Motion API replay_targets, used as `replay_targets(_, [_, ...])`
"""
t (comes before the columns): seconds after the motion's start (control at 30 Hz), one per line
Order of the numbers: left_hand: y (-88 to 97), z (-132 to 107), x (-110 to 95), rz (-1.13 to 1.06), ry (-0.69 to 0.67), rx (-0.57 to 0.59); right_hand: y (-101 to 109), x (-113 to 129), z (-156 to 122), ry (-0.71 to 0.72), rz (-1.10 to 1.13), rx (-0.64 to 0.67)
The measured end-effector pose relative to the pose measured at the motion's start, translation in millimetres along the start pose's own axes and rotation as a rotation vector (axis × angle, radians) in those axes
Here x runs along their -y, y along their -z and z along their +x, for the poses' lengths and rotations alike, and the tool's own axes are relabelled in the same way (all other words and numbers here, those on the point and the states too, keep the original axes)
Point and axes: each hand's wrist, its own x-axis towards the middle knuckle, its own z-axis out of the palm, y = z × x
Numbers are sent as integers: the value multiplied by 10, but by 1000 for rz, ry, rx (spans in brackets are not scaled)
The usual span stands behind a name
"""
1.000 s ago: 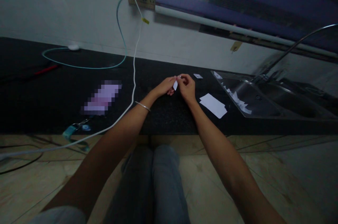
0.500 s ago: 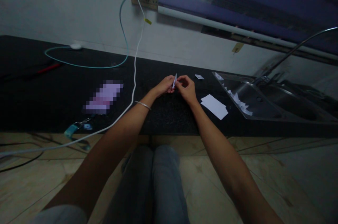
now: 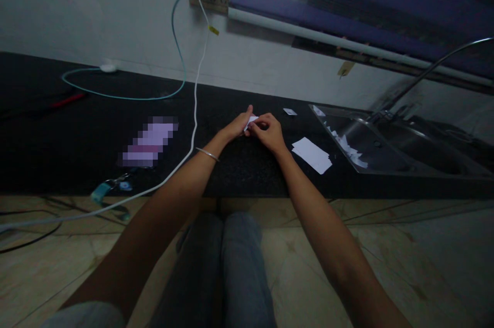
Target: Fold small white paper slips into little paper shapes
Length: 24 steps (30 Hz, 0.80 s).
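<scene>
A small piece of white paper (image 3: 251, 121) is between my two hands, above the black counter. My left hand (image 3: 239, 125) grips it from the left side, thumb raised. From the right, my right hand (image 3: 270, 133) pinches the same paper between thumb and fingertips. Parts of the paper are hidden behind the fingers. To the right of my right hand lies a loose stack of white paper sheets (image 3: 312, 155). A small paper piece (image 3: 290, 111) rests farther back on the counter.
A steel sink (image 3: 386, 150) with a curved tap stands at the right, several folded paper pieces (image 3: 349, 148) along its left edge. On the left are a pixelated flat object (image 3: 150, 142), a lanyard (image 3: 101, 192), a white cable (image 3: 195, 111) and a teal cable (image 3: 127, 98).
The paper has turned from upright and edge-on to lying flatter between my hands. My left thumb has lifted, and my right fingertips have moved slightly left over the paper.
</scene>
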Motion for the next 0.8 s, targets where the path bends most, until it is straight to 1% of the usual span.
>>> replay_targets(0.13, [-23, 23, -8, -22, 23, -3, 3, -1, 4, 1, -1, 7])
replay_targets(0.27, [-36, 97, 42, -39, 39, -20, 8, -2, 16, -32, 40, -30])
replay_targets(0.4, [-34, 96, 75, 35, 20, 21, -5, -31, 21, -64, 70, -55])
replay_targets(0.53, [-40, 43, 74, 134, -4, 64, -30, -99, 25, -168, 49, -70])
replay_targets(0.63, [-51, 6, 66, 198, -7, 78, -38, -125, 28, -200, 138, -56])
replay_targets(0.8, [-41, 3, 99, 278, -76, 96, -29, -61, 26, -242, 294, -39])
